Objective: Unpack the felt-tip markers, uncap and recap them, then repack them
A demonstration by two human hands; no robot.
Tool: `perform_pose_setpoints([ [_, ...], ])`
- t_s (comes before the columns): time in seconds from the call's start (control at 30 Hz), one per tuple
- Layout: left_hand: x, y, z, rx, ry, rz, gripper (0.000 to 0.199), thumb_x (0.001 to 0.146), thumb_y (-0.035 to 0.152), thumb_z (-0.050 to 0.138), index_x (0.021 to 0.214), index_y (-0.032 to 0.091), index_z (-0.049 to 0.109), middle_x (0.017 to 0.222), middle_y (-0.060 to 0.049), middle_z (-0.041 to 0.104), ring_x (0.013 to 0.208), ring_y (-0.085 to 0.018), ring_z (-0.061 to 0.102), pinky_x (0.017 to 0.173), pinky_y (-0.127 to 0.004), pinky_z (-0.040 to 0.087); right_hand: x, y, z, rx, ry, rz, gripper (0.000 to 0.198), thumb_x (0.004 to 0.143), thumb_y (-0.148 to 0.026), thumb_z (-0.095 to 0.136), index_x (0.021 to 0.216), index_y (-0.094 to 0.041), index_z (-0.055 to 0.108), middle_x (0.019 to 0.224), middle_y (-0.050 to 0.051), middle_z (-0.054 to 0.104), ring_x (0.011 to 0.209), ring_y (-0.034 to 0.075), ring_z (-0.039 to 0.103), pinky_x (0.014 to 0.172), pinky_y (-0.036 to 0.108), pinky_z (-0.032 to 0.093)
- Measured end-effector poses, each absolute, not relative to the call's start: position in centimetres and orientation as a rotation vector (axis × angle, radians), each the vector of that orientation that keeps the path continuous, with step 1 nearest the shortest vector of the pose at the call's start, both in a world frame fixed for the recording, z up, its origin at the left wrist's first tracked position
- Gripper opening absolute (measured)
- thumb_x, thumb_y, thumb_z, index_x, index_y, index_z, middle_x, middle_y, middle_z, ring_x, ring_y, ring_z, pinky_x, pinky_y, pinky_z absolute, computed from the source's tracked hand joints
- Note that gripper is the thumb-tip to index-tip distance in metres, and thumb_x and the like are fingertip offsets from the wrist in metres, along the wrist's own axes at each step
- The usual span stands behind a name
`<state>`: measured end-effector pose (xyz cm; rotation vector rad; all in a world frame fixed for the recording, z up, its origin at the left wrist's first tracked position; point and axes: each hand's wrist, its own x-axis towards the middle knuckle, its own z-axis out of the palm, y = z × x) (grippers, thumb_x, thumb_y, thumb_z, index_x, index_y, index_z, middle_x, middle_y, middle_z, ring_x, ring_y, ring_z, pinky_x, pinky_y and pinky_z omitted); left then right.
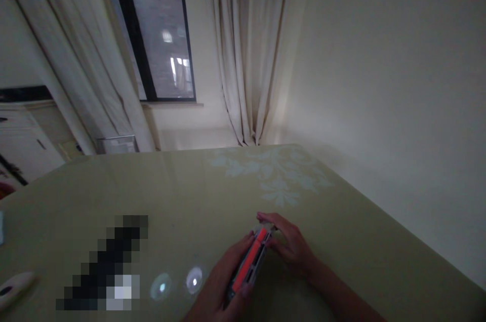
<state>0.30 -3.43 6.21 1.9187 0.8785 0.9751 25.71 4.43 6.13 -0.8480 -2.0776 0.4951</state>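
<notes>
A narrow grey and black case with a red-orange strip (249, 260) along its upper edge is tilted above the table, with its far end to the upper right. My left hand (224, 281) wraps round its near part, fingers on the left side and thumb on the right. At the far end, my right hand (290, 241) curls its fingers and thumb about the corner. The case's underside and left face are mostly hidden by my left hand, so its exact kind cannot be made out.
The glossy green table (182, 200) has a pale leaf pattern (281, 193) and light reflections. A white rounded object (17, 286) lies at the left edge. A blurred-out dark patch covers the table's left part. A wall (410, 84) borders the right; curtains (248, 48) hang behind.
</notes>
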Motion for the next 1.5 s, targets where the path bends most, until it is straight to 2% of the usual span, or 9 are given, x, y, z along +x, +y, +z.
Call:
perform_pose_setpoints([
  [0.13, 0.6, -3.6, 6.1, 1.685, 0.95, 1.014, 0.064, 0.1, 0.059, 0.044, 0.159, 0.034, 0.036, 0.166, -0.003, 0.041, 0.152, -0.032, 0.037, 0.124, -0.051, 0.03, 25.7, 4.2, 6.5, -0.905, -2.04, 0.56, 0.061, 0.097, -0.063, 0.057, 0.143, -0.021, 0.057, 0.132, 0.016, 0.069, 0.12, 0.028, 0.067, 0.101, 0.04, 0.054],
  [0.3, 0.4, -2.2, 5.1, 1.451, 1.006, 1.196, 0.067, 0.1, 0.065, 0.038, 0.155, 0.027, 0.042, 0.162, -0.008, 0.047, 0.149, -0.033, 0.042, 0.123, -0.053, 0.033, 25.2, 4.1, 6.9, -1.012, -1.876, 0.812, 0.053, 0.1, -0.053, 0.055, 0.143, -0.021, 0.055, 0.131, 0.016, 0.069, 0.089, 0.022, 0.073, 0.08, 0.037, 0.061],
  [0.43, -0.2, -0.7, 5.0, 1.32, 1.027, 1.345, 0.075, 0.095, 0.071, 0.04, 0.154, 0.025, 0.042, 0.159, -0.01, 0.05, 0.145, -0.033, 0.047, 0.118, -0.051, 0.041, 25.3, 4.9, 6.6, -1.081, -1.725, 0.973, 0.045, 0.101, -0.042, 0.051, 0.14, -0.022, 0.056, 0.134, 0.016, 0.069, 0.11, 0.025, 0.072, 0.089, 0.041, 0.06],
  [0.63, -0.3, -0.9, 5.2, 1.284, 1.311, 1.241, 0.062, 0.101, 0.058, 0.041, 0.15, 0.021, 0.046, 0.155, -0.013, 0.054, 0.142, -0.033, 0.051, 0.114, -0.053, 0.045, 27.6, 7.4, 5.2, -1.285, -1.634, 0.807, 0.039, 0.091, -0.024, 0.048, 0.125, -0.02, 0.066, 0.123, 0.013, 0.075, 0.117, 0.025, 0.07, 0.103, 0.049, 0.054],
  [0.83, -0.4, -1.2, 3.9, 1.841, 1.544, 1.032, 0.057, 0.097, 0.051, 0.055, 0.147, 0.023, 0.053, 0.157, -0.013, 0.051, 0.146, -0.033, 0.046, 0.121, -0.058, 0.035, 30.5, 8.7, 4.7, -1.326, -1.642, 0.545, 0.035, 0.087, -0.021, 0.052, 0.116, -0.02, 0.072, 0.115, 0.012, 0.078, 0.108, 0.025, 0.073, 0.097, 0.047, 0.058],
  [1.03, -1.0, -1.2, 4.7, 2.104, 1.41, 0.826, 0.089, 0.073, 0.046, 0.085, 0.152, 0.026, 0.049, 0.159, -0.015, 0.048, 0.145, -0.04, 0.044, 0.117, -0.058, 0.041, 27.3, 7.4, 6.9, -1.291, -1.796, 0.537, 0.033, 0.096, -0.023, 0.045, 0.114, -0.019, 0.072, 0.112, 0.011, 0.076, 0.105, 0.023, 0.071, 0.096, 0.044, 0.056],
  [1.27, -1.1, -1.1, 4.3, 2.225, 1.294, 0.801, 0.089, 0.08, 0.039, 0.079, 0.158, 0.03, 0.038, 0.16, -0.01, 0.049, 0.142, -0.036, 0.049, 0.118, -0.051, 0.041, 19.9, 8.2, 10.1, -1.282, -2.475, 0.531, 0.034, 0.091, -0.01, 0.044, 0.108, -0.016, 0.073, 0.109, 0.011, 0.074, 0.102, 0.021, 0.067, 0.092, 0.032, 0.051],
  [1.37, -1.2, -1.1, 4.5, 2.228, 1.272, 0.788, 0.091, 0.081, 0.04, 0.078, 0.16, 0.031, 0.033, 0.159, -0.011, 0.05, 0.14, -0.035, 0.051, 0.117, -0.051, 0.042, 18.7, 8.9, 10.1, -1.312, -2.577, 0.493, 0.033, 0.085, -0.006, 0.047, 0.101, -0.014, 0.075, 0.102, 0.012, 0.073, 0.096, 0.022, 0.067, 0.088, 0.032, 0.05],
  [1.5, -1.1, -1.0, 4.2, 2.224, 1.279, 0.751, 0.088, 0.083, 0.04, 0.077, 0.159, 0.032, 0.033, 0.159, -0.01, 0.05, 0.137, -0.035, 0.053, 0.114, -0.049, 0.044, 18.6, 9.0, 9.7, -1.286, -2.598, 0.48, 0.037, 0.085, -0.006, 0.045, 0.104, -0.014, 0.075, 0.107, 0.013, 0.073, 0.102, 0.023, 0.065, 0.093, 0.032, 0.047],
])
